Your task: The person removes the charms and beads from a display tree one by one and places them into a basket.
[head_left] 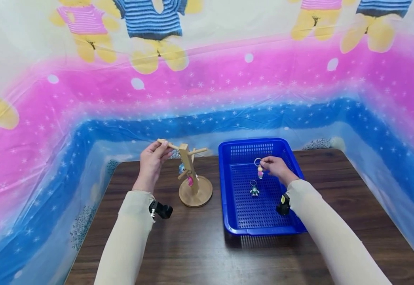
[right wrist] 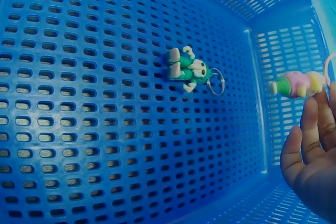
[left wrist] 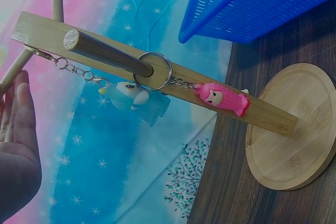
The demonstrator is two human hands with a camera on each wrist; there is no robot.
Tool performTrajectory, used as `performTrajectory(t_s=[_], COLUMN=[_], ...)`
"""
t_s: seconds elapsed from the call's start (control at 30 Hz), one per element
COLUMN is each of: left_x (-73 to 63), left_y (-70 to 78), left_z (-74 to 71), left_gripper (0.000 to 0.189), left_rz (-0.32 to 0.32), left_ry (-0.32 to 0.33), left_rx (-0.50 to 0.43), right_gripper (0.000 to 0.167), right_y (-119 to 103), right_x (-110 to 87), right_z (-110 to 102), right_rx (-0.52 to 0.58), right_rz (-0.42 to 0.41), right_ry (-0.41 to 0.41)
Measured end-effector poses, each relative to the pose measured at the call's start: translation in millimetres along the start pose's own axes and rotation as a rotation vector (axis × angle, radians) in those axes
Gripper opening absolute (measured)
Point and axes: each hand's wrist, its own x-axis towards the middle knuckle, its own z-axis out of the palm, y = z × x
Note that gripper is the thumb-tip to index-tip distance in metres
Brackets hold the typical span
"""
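My left hand pinches the end of an upper peg on the wooden stand. In the left wrist view a pale blue figure keychain hangs by its clasp from that same peg. A pink figure keychain is looped by its ring over a lower peg. Above the blue basket, my right hand holds up a keychain with a pink, yellow and green figure, pinching near its ring. Below it, a green and white figure keychain lies on the basket floor, apart from the hand.
Stand and basket share a dark wood table, the stand left of the basket. The stand's round base rests flat. Behind the table hangs a printed cloth in pink, blue and white. Each wrist carries a small black camera.
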Motion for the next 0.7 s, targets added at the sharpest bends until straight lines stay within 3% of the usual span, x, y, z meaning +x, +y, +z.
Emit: performTrajectory(t_s=[0.7], left_x=[1.2], left_y=[-1.0], left_z=[-1.9], left_gripper=[0.027], left_rz=[-0.002], left_ry=[-0.003], left_rx=[0.015], right_gripper=[0.036], right_y=[26], right_x=[-5.1], right_z=[0], right_rx=[-0.016], right_rz=[0.107], right_ry=[0.037])
